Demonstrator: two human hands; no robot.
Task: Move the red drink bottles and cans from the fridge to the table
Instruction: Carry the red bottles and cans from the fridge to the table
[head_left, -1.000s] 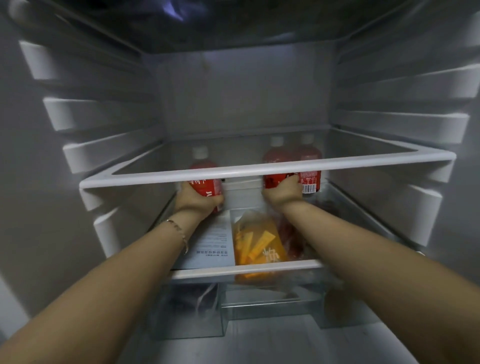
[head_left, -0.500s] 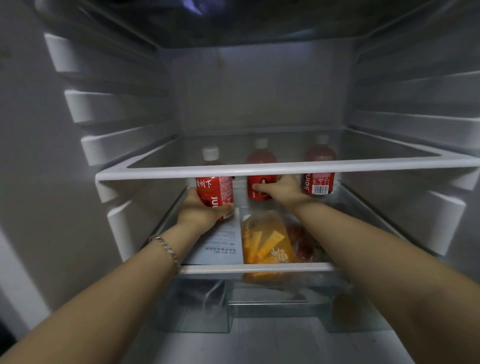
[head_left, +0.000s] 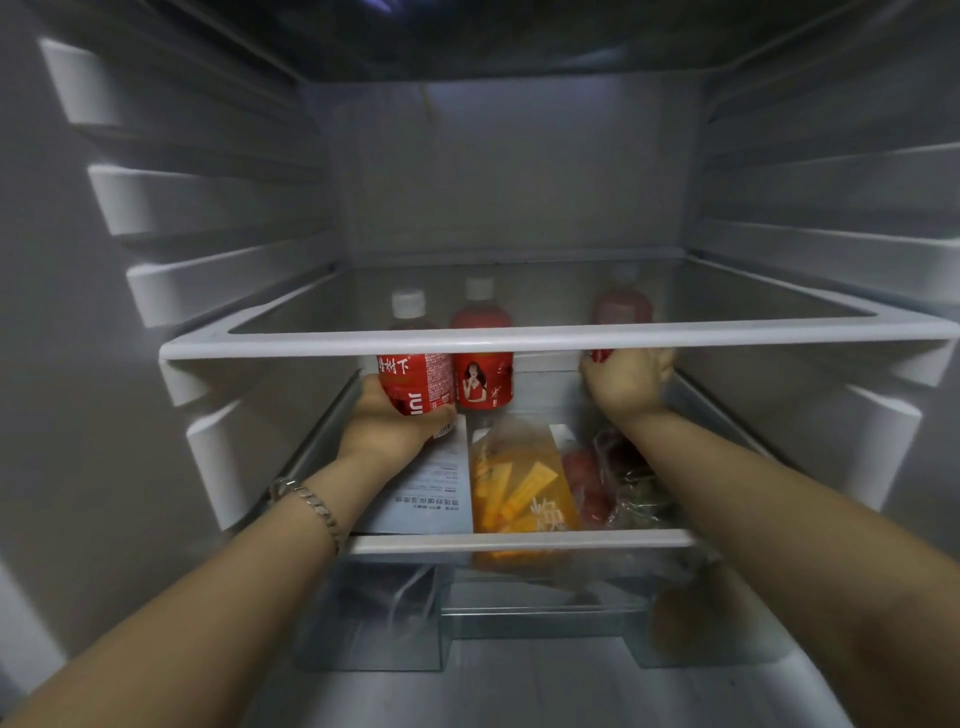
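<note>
Reaching past the white front rim of the lower fridge shelf (head_left: 519, 540), where a clear bag of orange packets (head_left: 524, 488) lies beside a printed white sheet (head_left: 436, 488), both hands are on red drinks. The left hand (head_left: 387, 426) grasps the white-capped red plastic juice bottle (head_left: 415, 382), just beside a second red bottle (head_left: 484, 382) standing upright. Farther right, the right hand (head_left: 626, 382) curls round a third red bottle (head_left: 622, 309), seen dimly through the upper glass shelf (head_left: 519, 340).
</note>
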